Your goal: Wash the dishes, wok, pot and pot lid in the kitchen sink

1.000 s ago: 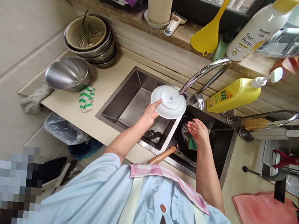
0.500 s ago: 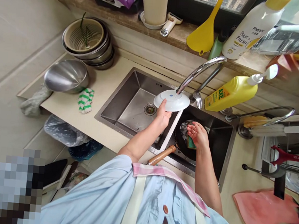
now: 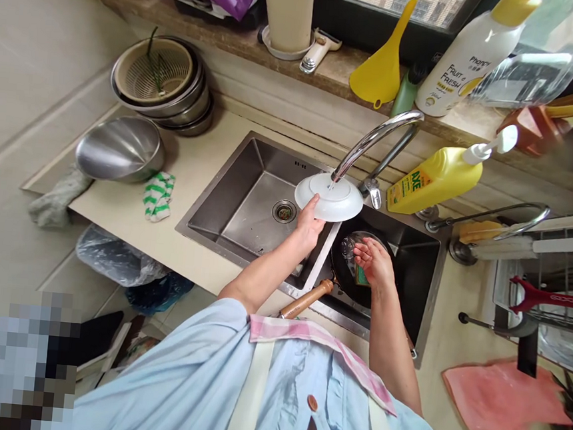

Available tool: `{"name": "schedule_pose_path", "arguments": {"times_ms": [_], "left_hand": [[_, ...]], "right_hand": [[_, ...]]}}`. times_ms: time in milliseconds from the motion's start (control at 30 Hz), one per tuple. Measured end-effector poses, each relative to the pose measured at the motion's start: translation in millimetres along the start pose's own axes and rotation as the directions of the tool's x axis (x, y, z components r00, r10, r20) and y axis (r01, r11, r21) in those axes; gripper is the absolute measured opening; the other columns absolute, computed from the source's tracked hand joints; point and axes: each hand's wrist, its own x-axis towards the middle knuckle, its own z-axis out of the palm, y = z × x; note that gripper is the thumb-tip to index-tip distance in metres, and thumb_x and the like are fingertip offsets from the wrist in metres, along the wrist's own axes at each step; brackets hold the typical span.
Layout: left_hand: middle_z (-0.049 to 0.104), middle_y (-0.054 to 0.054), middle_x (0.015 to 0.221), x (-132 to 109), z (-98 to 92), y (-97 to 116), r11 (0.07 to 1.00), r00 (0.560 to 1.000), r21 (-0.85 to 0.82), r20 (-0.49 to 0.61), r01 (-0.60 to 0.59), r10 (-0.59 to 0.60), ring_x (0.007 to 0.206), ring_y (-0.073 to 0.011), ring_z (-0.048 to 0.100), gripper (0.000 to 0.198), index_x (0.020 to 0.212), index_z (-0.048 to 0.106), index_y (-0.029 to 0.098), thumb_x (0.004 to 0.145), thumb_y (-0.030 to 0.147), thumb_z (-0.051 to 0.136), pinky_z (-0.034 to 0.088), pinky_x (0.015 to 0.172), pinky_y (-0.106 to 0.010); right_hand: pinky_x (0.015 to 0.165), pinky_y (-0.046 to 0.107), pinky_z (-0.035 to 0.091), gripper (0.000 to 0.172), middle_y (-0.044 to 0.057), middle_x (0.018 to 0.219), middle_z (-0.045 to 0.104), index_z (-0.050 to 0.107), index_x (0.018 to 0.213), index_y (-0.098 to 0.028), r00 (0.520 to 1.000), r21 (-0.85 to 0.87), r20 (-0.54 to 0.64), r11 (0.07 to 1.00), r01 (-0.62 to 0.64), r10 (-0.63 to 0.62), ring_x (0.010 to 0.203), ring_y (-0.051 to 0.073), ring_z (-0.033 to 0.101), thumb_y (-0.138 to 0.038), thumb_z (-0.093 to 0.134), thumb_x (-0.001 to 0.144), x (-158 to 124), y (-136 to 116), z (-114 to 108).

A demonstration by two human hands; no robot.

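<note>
A white plate is gripped at its near edge by my left hand, its underside facing up beneath the spout of the chrome faucet. My right hand hovers over the right basin with nothing in it, fingers apart and slightly curled. Below that hand lies a black frying pan with a wooden handle reaching over the sink's front edge. Inside the pan are a clear glass-like item and a green scouring sponge, both partly hidden by my fingers.
Left of the sink are a steel bowl, stacked bowls with a colander and a green-striped cloth. A yellow soap bottle stands behind the right basin. At right are a dish rack and a pink cloth.
The whole view has shifted slightly. The plate has turned a little in my left hand, and its blue mark no longer shows. My right hand stays over the pan.
</note>
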Motion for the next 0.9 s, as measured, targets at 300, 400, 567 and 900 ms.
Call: {"name": "schedule_pose_path", "arguments": {"times_ms": [300, 400, 567, 900], "left_hand": [[0.08, -0.01, 0.097, -19.3, -43.9, 31.8, 0.938, 0.961, 0.239, 0.183, -0.25, 0.209, 0.105, -0.0302, 0.074, 0.045, 0.105, 0.075, 0.013, 0.061, 0.012, 0.086, 0.057, 0.1, -0.044], [0.08, -0.008, 0.09, -32.4, -54.6, 47.8, 0.728, 0.893, 0.524, 0.332, -0.442, 0.304, 0.103, -0.0319, 0.073, 0.034, 0.088, 0.078, 0.015, 0.056, 0.014, 0.089, 0.056, 0.1, -0.044], [0.079, -0.004, 0.106, -47.6, -69.7, 61.9, 0.217, 0.77, 0.739, 0.619, -0.638, 0.157, 0.119, -0.0295, 0.068, 0.029, 0.087, 0.082, 0.027, 0.067, 0.005, 0.076, 0.043, 0.115, -0.041], [0.047, -0.016, 0.156, -17.6, -86.1, 94.1, -0.131, 0.568, 0.59, 0.805, -0.796, 0.172, 0.155, -0.0389, 0.02, 0.068, 0.125, 0.07, 0.027, 0.061, 0.029, 0.094, 0.012, 0.123, -0.062]], "right_hand": [[0.047, 0.015, 0.051, 0.025, 0.003, 0.076, 0.074, 0.061, 0.094, -0.02, 1.0, -0.032, 0.025, 0.999, -0.015, 0.016, 0.061, 0.013, 0.07, -0.033, 0.077, 0.081, -3.8, -8.6, 14.0], [0.047, 0.017, 0.052, 0.028, 0.005, 0.083, 0.076, 0.061, 0.098, -0.021, 0.993, -0.083, 0.12, 0.996, -0.009, 0.019, 0.067, 0.016, 0.073, -0.041, 0.074, 0.084, -6.0, -19.4, 33.0], [0.055, 0.03, 0.06, 0.042, 0.01, 0.099, 0.075, 0.059, 0.108, -0.023, 0.916, -0.16, 0.365, 0.981, -0.113, 0.165, 0.078, 0.024, 0.076, -0.058, 0.068, 0.087, 2.0, -32.1, 74.9], [0.062, 0.032, 0.061, 0.039, 0.001, 0.077, 0.072, 0.065, 0.095, -0.02, 0.963, -0.144, 0.269, 0.989, 0.045, -0.005, 0.07, 0.021, 0.068, -0.009, 0.067, 0.058, 50.6, -8.5, 99.0]]}}
